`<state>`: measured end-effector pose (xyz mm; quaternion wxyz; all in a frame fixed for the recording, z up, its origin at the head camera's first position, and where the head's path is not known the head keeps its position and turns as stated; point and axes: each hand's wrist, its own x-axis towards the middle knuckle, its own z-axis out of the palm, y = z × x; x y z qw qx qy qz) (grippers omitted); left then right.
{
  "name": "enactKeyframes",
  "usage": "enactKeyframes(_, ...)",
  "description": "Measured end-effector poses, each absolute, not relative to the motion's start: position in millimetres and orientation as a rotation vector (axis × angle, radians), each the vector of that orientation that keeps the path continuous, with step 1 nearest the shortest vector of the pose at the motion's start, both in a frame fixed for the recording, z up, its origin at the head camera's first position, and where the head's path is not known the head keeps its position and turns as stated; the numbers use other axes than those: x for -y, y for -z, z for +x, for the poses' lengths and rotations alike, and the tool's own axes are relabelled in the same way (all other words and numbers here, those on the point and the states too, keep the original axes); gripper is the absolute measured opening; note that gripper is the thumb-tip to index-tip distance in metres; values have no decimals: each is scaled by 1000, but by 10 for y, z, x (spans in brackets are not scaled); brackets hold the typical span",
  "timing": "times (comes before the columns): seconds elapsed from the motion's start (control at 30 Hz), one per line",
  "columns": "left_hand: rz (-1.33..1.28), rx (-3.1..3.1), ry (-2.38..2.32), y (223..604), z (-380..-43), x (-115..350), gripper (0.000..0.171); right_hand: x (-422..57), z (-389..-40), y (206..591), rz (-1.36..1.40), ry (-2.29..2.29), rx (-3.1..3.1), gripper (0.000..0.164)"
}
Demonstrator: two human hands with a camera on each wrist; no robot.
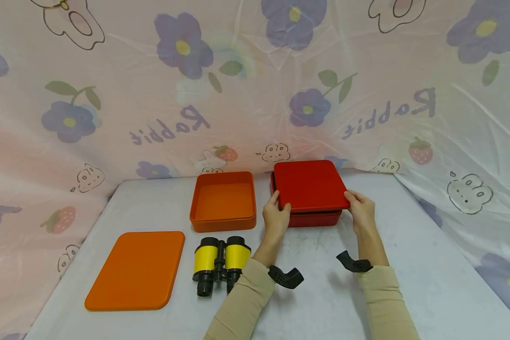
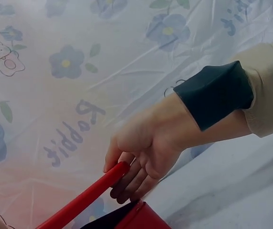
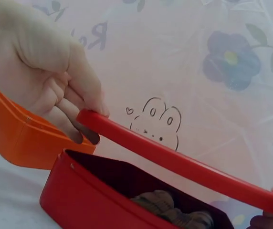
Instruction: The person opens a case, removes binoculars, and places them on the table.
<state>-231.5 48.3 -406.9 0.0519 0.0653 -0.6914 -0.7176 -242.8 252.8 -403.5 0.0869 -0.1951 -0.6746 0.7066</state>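
A flat red lid (image 1: 310,184) is held raised over the red box (image 1: 314,219), with a dark gap between them along the front. My left hand (image 1: 276,218) pinches the lid's left front corner between thumb and fingers. At the right front corner my right hand (image 1: 361,210) pinches its edge. The right wrist view shows the lid (image 3: 174,164) tilted above the open box (image 3: 93,200). Inside lies something striped, brownish grey (image 3: 162,202), partly hidden by the box wall; its kind cannot be told.
An open orange box (image 1: 223,226) stands left of the red one. Its flat orange lid (image 1: 136,271) lies on the white table (image 1: 314,307) at the left. Yellow and black binoculars (image 1: 206,259) lie beside my left forearm, which partly covers them. A printed curtain (image 1: 246,94) hangs behind.
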Motion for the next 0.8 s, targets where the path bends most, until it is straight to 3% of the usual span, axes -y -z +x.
enactKeyframes(0.27,197,2016,2277,4005,-2285,-481,58,-2605,-2335,3950,-445,-2315,1944,48)
enactKeyframes(0.8,184,2086,2406,3927,-2284,-290,61,-2868,-2283,3798,-105,-2325,2268,69)
